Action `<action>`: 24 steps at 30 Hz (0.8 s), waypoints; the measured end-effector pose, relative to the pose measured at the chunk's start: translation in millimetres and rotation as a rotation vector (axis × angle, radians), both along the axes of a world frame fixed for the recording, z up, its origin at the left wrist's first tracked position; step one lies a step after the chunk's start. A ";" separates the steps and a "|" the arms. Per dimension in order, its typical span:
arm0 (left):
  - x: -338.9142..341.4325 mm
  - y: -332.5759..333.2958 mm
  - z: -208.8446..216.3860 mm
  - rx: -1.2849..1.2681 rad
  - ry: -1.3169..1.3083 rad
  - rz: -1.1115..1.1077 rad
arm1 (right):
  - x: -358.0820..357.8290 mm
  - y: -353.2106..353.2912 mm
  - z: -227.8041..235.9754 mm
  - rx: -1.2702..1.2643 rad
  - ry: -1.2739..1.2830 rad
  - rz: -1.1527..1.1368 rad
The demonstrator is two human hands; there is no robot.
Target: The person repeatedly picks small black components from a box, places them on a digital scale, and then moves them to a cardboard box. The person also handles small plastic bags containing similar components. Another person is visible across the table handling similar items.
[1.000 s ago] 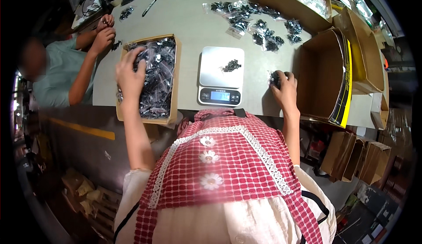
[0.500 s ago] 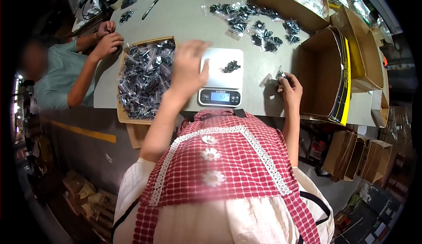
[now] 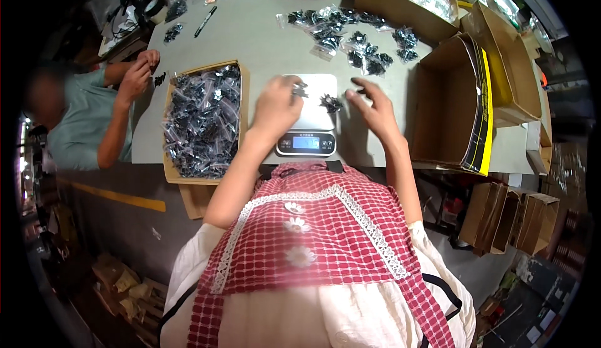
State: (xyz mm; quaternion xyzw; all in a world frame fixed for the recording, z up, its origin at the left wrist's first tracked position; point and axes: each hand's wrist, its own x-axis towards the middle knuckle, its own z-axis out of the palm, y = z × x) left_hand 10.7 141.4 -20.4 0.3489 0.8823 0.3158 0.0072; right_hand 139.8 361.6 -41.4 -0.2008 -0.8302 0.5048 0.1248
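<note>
A white digital kitchen scale (image 3: 318,122) stands on the table in front of me, its display lit. A pile of small black parts (image 3: 330,103) lies on the right side of its pan. My left hand (image 3: 277,109) is over the pan's left edge, fingers closed on what looks like a small clear plastic bag (image 3: 300,89), partly hidden and blurred. Just right of the scale, my right hand (image 3: 377,111) has its thumb and fingers apart near the pile. A small dark bit shows by its fingertips, too blurred to name.
To the left stands a cardboard box (image 3: 243,103) full of bagged black parts. More filled bags (image 3: 369,53) lie at the back right. An open carton (image 3: 441,97) stands right of my right hand. A co-worker's hands (image 3: 134,82) are busy at the far left; a marker (image 3: 205,21) lies behind.
My right hand has moved left to the scale and its fingers have spread. My left hand has come down over the pan's left side. The black pile sits nearer the pan's right edge.
</note>
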 end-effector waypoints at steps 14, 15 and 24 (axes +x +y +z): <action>-67.7 -163.5 38.1 -0.007 0.365 0.380 | -57.3 68.9 -42.9 0.710 -0.303 -0.148; -63.0 -160.0 41.8 -0.009 0.382 0.392 | -51.2 67.7 -38.8 0.682 -0.371 -0.138; -10.2 -29.2 35.5 0.104 0.315 -0.108 | 17.7 47.6 -28.5 -0.188 -0.174 -0.320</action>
